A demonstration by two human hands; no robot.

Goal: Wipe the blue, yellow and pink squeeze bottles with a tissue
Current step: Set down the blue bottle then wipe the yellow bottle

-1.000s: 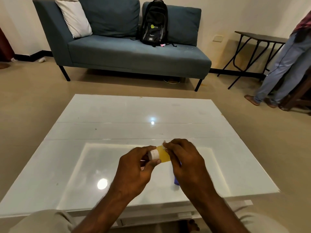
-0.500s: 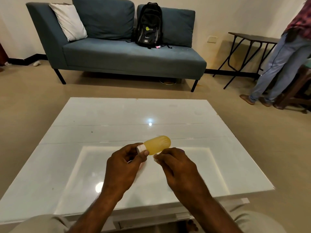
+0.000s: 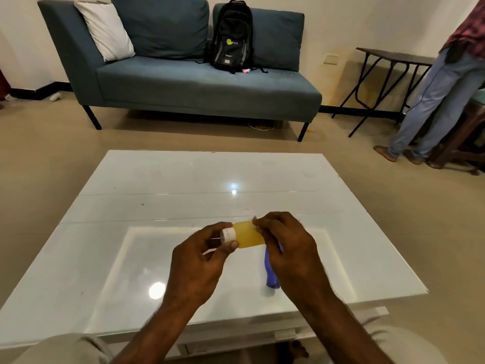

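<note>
White shiny table [image 3: 157,232] stands in front of a blue sofa [image 3: 199,88]. Above the near half of the table, the yellow bottle [image 3: 248,234] is held sideways. The left hand [image 3: 199,264] pinches its white cap [image 3: 227,234] with thumb and fingers. The right hand [image 3: 288,248] curls its fingers round the other end, pressing a tissue [image 3: 254,224] on it. The blue bottle [image 3: 270,271] lies on the table under the right hand.

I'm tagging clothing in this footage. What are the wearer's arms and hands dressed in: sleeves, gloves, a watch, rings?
The left hand and right hand are bare: no gloves, and no ring shows. The forearms are uncovered to the picture's lower edge, with no sleeve, watch or band in view; fine hair shows on them. Light beige trousers cover the knees below.
</note>
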